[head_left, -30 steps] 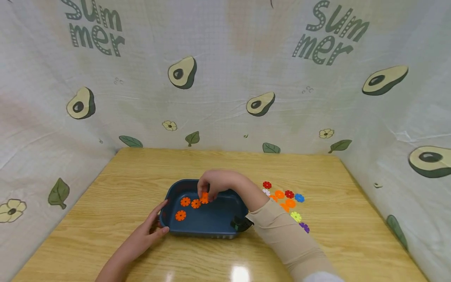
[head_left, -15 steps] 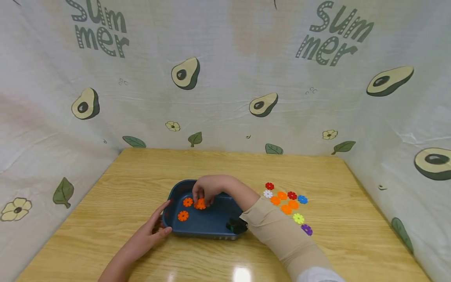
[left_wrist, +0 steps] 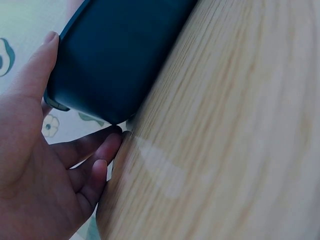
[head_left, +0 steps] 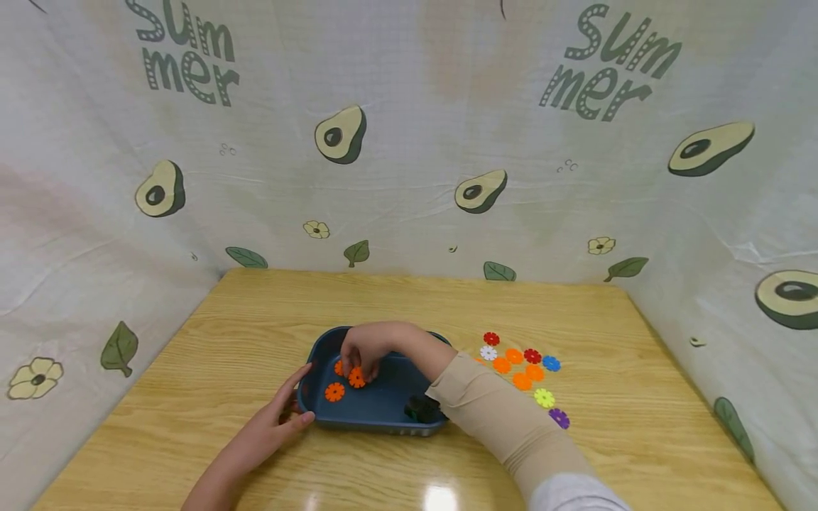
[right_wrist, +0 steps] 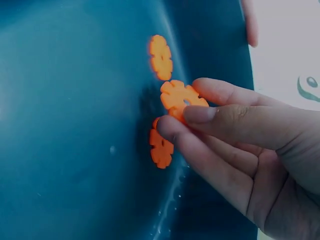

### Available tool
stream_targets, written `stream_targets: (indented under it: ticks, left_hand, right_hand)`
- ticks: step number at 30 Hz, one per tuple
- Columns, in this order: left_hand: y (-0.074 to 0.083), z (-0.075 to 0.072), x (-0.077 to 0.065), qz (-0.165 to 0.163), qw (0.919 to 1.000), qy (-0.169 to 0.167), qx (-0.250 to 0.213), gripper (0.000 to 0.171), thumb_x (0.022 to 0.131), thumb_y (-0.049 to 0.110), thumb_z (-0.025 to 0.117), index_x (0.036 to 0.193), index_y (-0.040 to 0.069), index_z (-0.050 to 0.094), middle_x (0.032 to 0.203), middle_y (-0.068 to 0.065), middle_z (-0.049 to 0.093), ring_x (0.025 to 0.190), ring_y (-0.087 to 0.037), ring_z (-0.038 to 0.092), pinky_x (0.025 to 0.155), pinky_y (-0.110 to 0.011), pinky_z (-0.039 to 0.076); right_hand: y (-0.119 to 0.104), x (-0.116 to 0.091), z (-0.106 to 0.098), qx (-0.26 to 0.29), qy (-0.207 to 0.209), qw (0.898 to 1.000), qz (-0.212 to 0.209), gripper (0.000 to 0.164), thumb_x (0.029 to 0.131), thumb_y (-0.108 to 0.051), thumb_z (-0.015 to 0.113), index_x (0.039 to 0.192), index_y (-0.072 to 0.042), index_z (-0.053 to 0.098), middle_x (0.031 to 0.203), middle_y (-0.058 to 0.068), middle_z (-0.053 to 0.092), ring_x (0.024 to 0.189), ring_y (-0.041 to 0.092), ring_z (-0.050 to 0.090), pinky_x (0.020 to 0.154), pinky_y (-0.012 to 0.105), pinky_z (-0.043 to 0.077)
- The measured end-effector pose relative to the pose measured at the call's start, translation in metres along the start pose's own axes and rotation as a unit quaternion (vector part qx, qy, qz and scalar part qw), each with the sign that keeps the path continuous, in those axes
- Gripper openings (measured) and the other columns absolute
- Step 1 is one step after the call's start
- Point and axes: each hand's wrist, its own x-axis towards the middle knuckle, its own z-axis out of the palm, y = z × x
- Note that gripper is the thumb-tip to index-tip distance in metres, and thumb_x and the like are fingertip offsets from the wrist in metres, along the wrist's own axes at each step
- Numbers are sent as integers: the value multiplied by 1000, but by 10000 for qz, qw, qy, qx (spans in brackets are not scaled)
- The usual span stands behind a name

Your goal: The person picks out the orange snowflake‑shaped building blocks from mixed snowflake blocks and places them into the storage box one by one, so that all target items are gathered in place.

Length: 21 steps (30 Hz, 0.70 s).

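A dark blue plastic basin [head_left: 354, 426] stands on the wooden table. My left hand [head_left: 265, 429] grips its left end, with the thumb at the rim and the other fingers lower down, near the basin's bottom edge in the left wrist view. My right hand [head_left: 371, 342] is inside the basin. Between thumb and fingers it pinches an orange snowflake disc [right_wrist: 175, 94], toothed round the edge with a hole in the middle. Two more orange discs lie on the basin floor: one disc [right_wrist: 160, 57] beyond the pinched one, another disc [right_wrist: 161, 150] partly hidden by a fingertip.
Right of the basin, several snowflake discs lie loose on the table: orange discs [head_left: 522, 381], red discs [head_left: 532, 356], a white disc [head_left: 488, 353], a blue disc [head_left: 552, 363], a yellow disc [head_left: 544, 397] and a purple disc [head_left: 559, 418]. A printed curtain [head_left: 409, 142] surrounds the table.
My right hand has moved left inside the basin with the pinched orange disc, over where another orange disc lay. My left hand keeps its grip on the basin.
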Motion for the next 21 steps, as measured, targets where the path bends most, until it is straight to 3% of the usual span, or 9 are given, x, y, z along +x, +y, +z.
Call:
stream_targets:
  ticks: [6,13,21]
  left_hand:
    - [-1,1,0,40,10000,3,24,71,97,24,62,156,26,21,130,-17,50,103,-24,52,81,-28,42]
    - [-2,0,1,55,9999,3,96,71,97,24,62,155,26,21,122,-13,53,100,-23,52,80,-29,41]
    - [-4,-1,1,75,9999,16,98,71,97,24,62,155,26,21,124,-14,52,101,-22,52,80,-29,42]
  right_hand:
    - [1,6,4,140,-32,9999,11,28,82,14,69,98,-8,75,91,1,66,67,21,67,62,29,55]
    - [2,10,6,31,-150,9999,35,25,84,12,68,94,-9,75,81,3,69,67,22,68,62,31,55]
    - [5,14,7,45,-244,9997,61,19,85,10,69,88,-9,73,80,2,69,67,22,68,62,30,55]
